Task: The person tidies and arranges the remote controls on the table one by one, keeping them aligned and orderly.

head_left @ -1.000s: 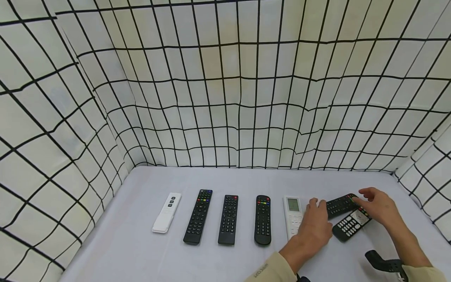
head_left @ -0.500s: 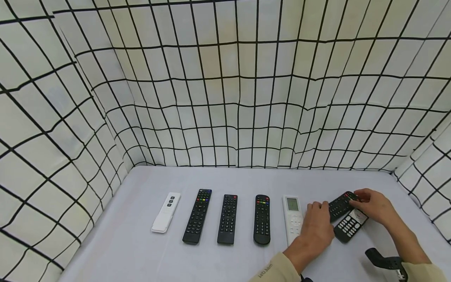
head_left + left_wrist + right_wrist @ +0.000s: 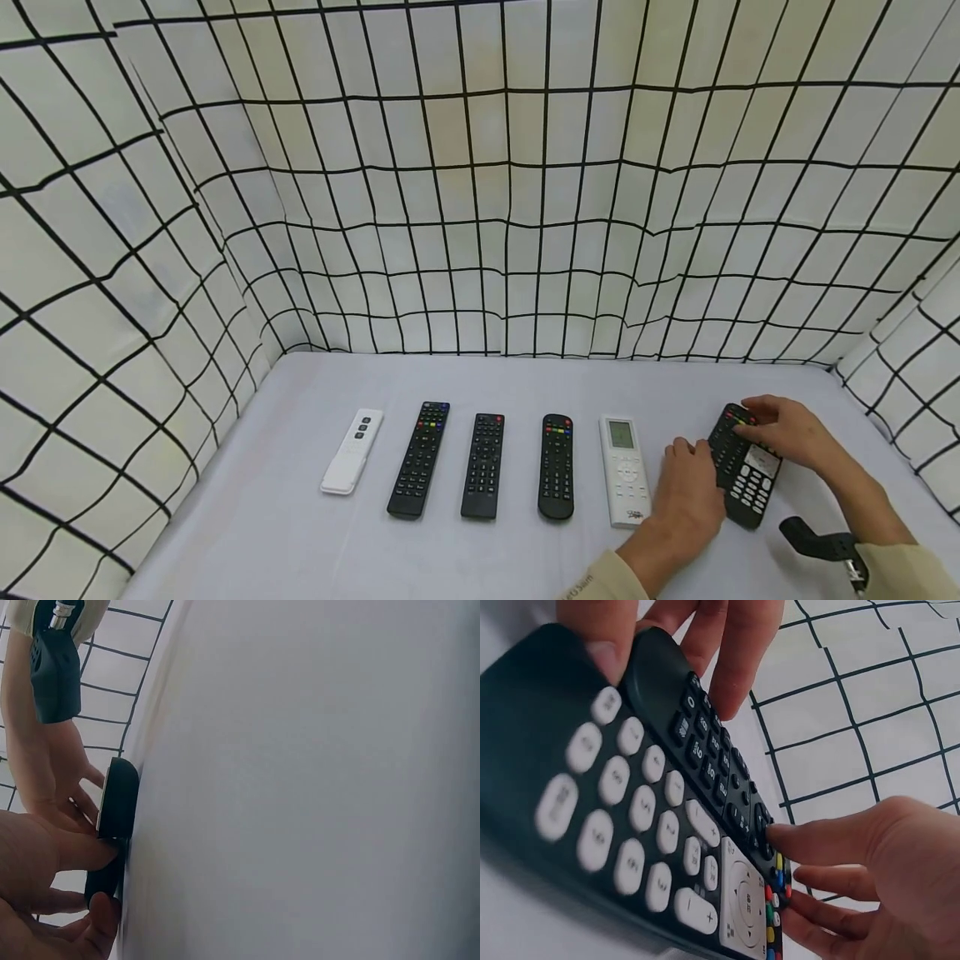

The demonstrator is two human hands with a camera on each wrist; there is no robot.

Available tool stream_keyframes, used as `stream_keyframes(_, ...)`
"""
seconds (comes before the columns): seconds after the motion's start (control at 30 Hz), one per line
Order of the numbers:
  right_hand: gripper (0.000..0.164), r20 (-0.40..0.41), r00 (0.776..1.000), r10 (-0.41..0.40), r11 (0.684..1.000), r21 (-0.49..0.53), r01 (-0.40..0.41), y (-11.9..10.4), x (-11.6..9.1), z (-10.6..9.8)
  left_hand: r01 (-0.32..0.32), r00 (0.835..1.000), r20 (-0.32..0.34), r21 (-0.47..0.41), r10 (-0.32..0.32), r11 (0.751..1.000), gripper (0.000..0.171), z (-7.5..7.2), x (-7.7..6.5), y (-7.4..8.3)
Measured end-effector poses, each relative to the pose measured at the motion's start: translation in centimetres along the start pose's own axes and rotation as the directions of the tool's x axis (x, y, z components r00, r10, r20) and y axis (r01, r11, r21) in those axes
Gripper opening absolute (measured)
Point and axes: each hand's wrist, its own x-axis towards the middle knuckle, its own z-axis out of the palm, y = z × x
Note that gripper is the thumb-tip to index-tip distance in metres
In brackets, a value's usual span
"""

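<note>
In the head view two remotes lie side by side at the right of the table: a black remote with small dark buttons point(image 3: 726, 446) and a black remote with white buttons point(image 3: 752, 486). My left hand point(image 3: 686, 492) pinches the near end of the dark-buttoned one, thumb between the two remotes, as the right wrist view shows. At the far end my right hand point(image 3: 797, 429) holds that same remote, its thumb point(image 3: 817, 840) against the coloured-key end. The remotes' long sides look close together or touching. In the left wrist view the remote edges appear only as dark shapes.
Left of my hands stands a row: a white remote with a screen point(image 3: 624, 471), a rounded black remote point(image 3: 557, 467), two longer black remotes point(image 3: 483, 467) and a slim white remote point(image 3: 352, 452). White cloth covers the table point(image 3: 300, 550); black-gridded walls point(image 3: 525, 250) enclose it.
Both remotes at the right have turned counter-clockwise, from slanting rightward to nearly in line with the row. My left hand has shifted right and nearer, uncovering the white remote with the screen.
</note>
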Motion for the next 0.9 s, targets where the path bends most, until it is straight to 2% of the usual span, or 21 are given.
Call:
stream_keyframes(0.2,0.064,-0.017,0.998,-0.053,0.998,0.026,0.054,-0.4,0.1,0.1,0.022,1.000,-0.006,-0.080,-0.023,0.997,0.055,0.1,-0.3,0.2)
stream_keyframes(0.3,0.063,-0.040,0.994,-0.097,0.994,0.039,0.099,-0.9,0.1,0.3,0.037,0.999,-0.002,-0.146,-0.037,0.989,0.063,0.0,-0.4,0.2)
stream_keyframes(0.47,0.060,-0.051,0.985,-0.163,0.983,0.073,0.167,-2.1,0.0,0.7,0.089,0.996,0.043,-0.292,-0.080,0.952,0.078,-0.4,-0.7,0.0)
stream_keyframes(0.6,0.061,-0.038,0.982,-0.184,0.978,0.092,0.187,-3.0,0.0,1.2,0.135,0.989,0.104,-0.360,-0.105,0.923,0.084,-0.6,-1.0,-0.3)
stream_keyframes(0.77,0.060,-0.027,0.977,-0.214,0.970,0.114,0.215,-3.9,-0.1,1.9,0.193,0.975,0.179,-0.381,-0.133,0.904,0.092,-0.8,-1.5,-0.5)
stream_keyframes(0.9,0.059,-0.028,0.970,-0.242,0.961,0.130,0.243,-4.2,-0.2,2.3,0.208,0.971,0.190,-0.349,-0.148,0.914,0.092,-0.9,-1.8,-0.6)
